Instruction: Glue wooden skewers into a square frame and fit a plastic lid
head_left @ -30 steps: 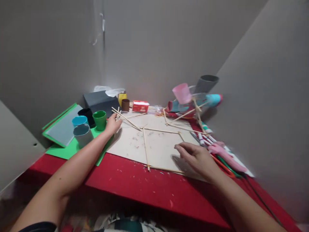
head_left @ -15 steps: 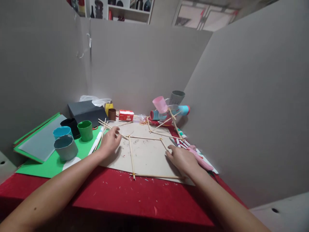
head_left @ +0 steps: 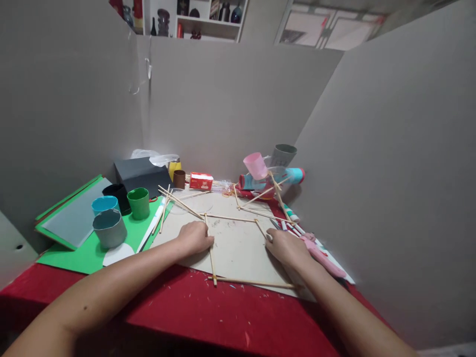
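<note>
A four-sided frame of thin wooden sticks (head_left: 231,218), joined at the corners, lies on a beige board (head_left: 238,253) and reaches over its front edge. My left hand (head_left: 195,238) is closed around the frame's left stick, a little below the back left corner. On the opposite side, my right hand (head_left: 285,245) pinches the right stick; it covers most of that stick and the front right corner. Several loose sticks (head_left: 178,201) lie crossed beyond my left hand. Behind the frame stands another joined stick structure (head_left: 256,197).
Green (head_left: 138,204), grey (head_left: 110,230) and other cups stand on a green sheet (head_left: 67,258) at left. A red box (head_left: 201,181) and a pink cup (head_left: 256,166) are at the back. Markers and a pink tool (head_left: 323,255) lie right. Grey panels (head_left: 238,99) enclose the red-covered table (head_left: 178,307).
My left hand has moved right and nearer, from beside the loose sticks onto the frame's left stick, and closed on it. My right hand stays at the right stick. The view shifts slightly.
</note>
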Available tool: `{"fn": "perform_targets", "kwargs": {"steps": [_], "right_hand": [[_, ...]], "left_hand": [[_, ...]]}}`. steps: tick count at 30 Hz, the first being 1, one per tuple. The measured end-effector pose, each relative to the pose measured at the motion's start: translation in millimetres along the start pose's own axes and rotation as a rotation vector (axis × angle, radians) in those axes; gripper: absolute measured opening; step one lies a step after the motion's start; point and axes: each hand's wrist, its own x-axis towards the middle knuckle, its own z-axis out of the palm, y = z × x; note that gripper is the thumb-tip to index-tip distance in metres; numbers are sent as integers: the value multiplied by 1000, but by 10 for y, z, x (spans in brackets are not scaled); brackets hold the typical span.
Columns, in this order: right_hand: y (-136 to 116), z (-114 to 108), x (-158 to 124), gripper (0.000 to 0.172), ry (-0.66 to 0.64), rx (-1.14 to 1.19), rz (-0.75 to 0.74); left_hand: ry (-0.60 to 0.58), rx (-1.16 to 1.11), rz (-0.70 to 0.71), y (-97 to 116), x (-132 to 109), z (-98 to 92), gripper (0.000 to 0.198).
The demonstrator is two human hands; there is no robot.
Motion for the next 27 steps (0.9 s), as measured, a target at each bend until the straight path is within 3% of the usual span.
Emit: {"fn": "perform_targets", "kwargs": {"steps": [11, 18, 27], "right_hand": [[183, 166, 133, 38, 1, 159, 21], [180, 154, 112, 35, 38, 214, 40], [205, 158, 101, 41, 97, 303, 59]], "left_hand": [[20, -63, -97, -16, 89, 66, 7], [67, -142, -101, -57, 145, 100, 9], [96, -412, -143, -46, 154, 122, 10]]}}
